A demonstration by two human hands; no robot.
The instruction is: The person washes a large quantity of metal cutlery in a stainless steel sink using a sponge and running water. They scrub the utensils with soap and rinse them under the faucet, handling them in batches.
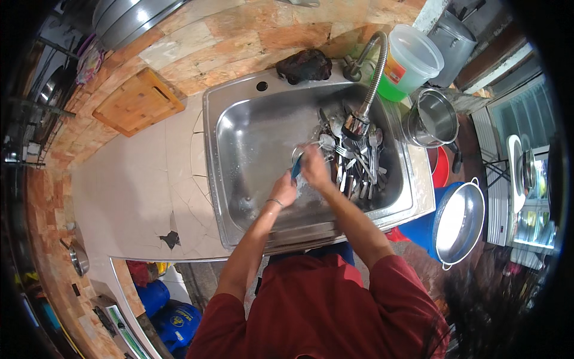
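Both hands are over a stainless steel sink basin (264, 130). My left hand (284, 188) is closed on a small blue item (296, 168), whose kind I cannot tell. Close against it on the right, my right hand (315, 167) is blurred, and its fingers are too unclear to show what they hold. A round, shiny rim shows just beyond the fingers. A pile of metal forks, spoons and knives (358, 166) lies in the right side of the basin. Over the pile hangs the spray head of a flexible metal faucet (356, 125).
A dark, lumpy object (305, 66) rests on the sink's back ledge. Right of the sink are a plastic tub with green liquid (410, 58) and a metal pot (432, 117). A wooden cutting board (139, 102) leans on the tiled wall at left, above a cracked countertop (134, 193).
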